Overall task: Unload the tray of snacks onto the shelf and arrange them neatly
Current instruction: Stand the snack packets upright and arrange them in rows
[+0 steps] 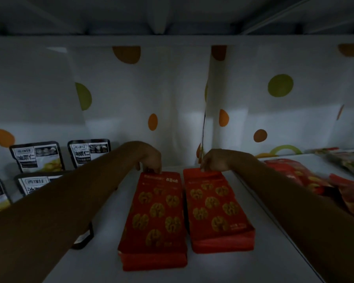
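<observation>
On shelf (102, 262), left hand (151, 158), right hand (213, 161), gripping red stacks' (157, 211) ends

Matt red foil-like packs (154, 213); smooth white shelf (102, 260); dotted cloth backdrop (172, 88).

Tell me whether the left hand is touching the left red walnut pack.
Touching. In the head view the left hand curls its fingers over the far edge of the left red walnut pack.
</observation>
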